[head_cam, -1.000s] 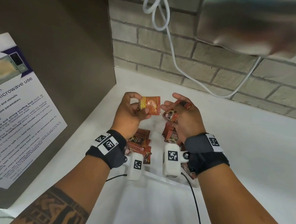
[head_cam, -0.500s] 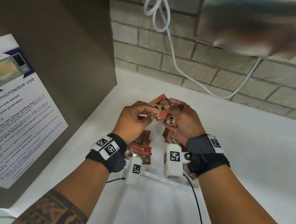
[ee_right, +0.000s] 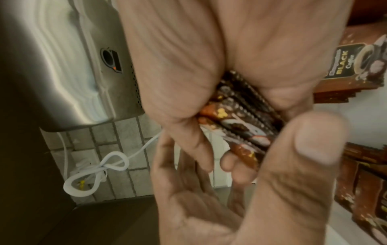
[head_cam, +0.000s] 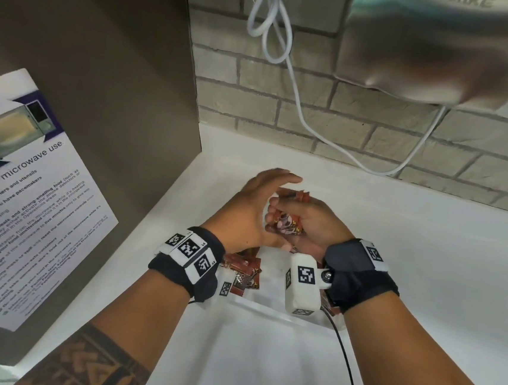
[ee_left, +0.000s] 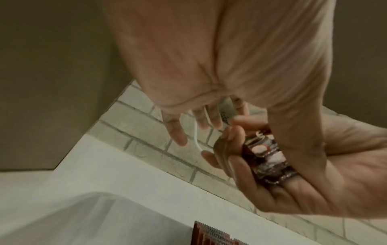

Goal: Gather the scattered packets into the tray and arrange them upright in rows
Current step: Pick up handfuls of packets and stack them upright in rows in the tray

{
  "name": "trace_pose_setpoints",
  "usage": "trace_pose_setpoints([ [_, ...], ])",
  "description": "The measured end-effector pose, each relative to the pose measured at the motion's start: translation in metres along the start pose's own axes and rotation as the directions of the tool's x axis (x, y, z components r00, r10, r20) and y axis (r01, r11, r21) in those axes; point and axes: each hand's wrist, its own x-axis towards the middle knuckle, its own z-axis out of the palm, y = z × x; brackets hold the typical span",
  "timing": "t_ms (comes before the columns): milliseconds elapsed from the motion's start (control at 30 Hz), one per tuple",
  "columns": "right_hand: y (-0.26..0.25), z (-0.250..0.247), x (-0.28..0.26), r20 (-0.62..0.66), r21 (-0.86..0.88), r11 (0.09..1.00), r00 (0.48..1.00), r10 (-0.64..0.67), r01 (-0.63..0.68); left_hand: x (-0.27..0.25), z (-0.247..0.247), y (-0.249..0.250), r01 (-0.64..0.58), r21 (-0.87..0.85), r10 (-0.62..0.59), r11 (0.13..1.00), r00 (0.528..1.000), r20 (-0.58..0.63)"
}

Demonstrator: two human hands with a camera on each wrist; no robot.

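The left hand (head_cam: 254, 211) has let go of the packet and spread flat beside the right hand (head_cam: 308, 225), which clasps a stack (head_cam: 283, 224). Only the right wrist view shows "BLACK Coffee" packets (ee_right: 356, 66) below.

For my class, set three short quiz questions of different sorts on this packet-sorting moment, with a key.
1. True or false: the left hand grips a packet.
2. Which hand holds the stack of coffee packets? A) left B) right C) both
3. Fill in: the white cable hangs against the ___ wall.

Key: 1 false, its fingers are straight and hold nothing; 2 B; 3 brick.
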Motion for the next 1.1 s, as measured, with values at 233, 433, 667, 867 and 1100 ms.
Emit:
trace_pose_setpoints([
  [233,0.003,-0.001,-0.005,0.074,-0.143,0.988,0.995,0.067,-0.056,0.002,0.002,0.001,0.000,-0.008,0.001,1.000,0.996,0.092],
  [433,0.004,-0.004,-0.008,0.074,-0.082,0.996,0.996,0.051,-0.045,0.001,0.008,-0.002,-0.092,0.140,0.081,0.986,0.993,0.082],
  [667,0.004,-0.009,-0.016,-0.053,-0.268,0.963,0.999,0.005,-0.019,0.001,0.010,-0.003,-0.073,0.146,0.067,0.987,0.997,0.042],
  [867,-0.001,-0.018,-0.021,-0.128,-0.714,0.691,0.950,-0.284,0.110,0.006,0.011,-0.007,-0.133,0.327,0.129,0.936,0.991,0.034],
  [1100,-0.007,-0.025,-0.041,-0.085,-0.528,0.831,0.963,-0.257,0.175,0.017,0.003,0.011,0.290,-0.566,-0.333,0.772,0.942,0.028],
])
